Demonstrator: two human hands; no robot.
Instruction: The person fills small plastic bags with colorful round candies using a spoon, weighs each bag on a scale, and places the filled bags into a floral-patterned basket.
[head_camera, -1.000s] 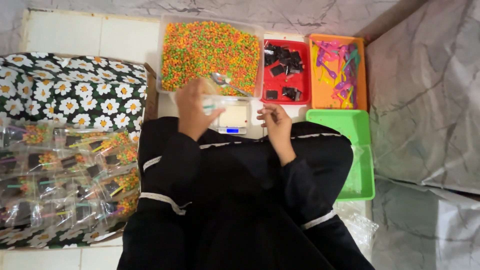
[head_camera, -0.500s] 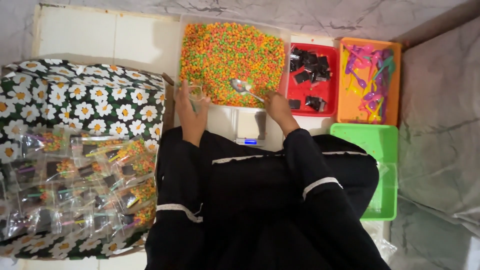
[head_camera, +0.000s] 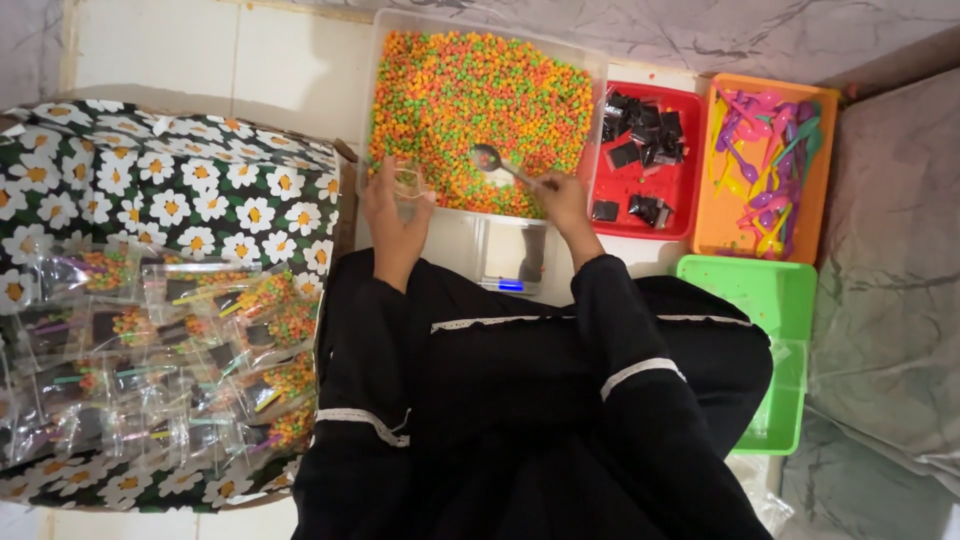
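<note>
On the pale tiled floor, the right hand (head_camera: 562, 200) grips a metal spoon (head_camera: 490, 160) over the clear bin (head_camera: 590, 80) of coloured pellets, while the left hand (head_camera: 392, 215) pinches a clear bag (head_camera: 408, 182) at its near-left edge.

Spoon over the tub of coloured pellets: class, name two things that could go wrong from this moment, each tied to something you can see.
1. The right hand holds the metal spoon by the end of its handle over the pellet tub; a tilt could scatter pellets onto the scale below.
2. The left hand holds a small clear bag at the tub's edge; if its mouth sags, pellets may miss it and fall beside the tub.
</note>
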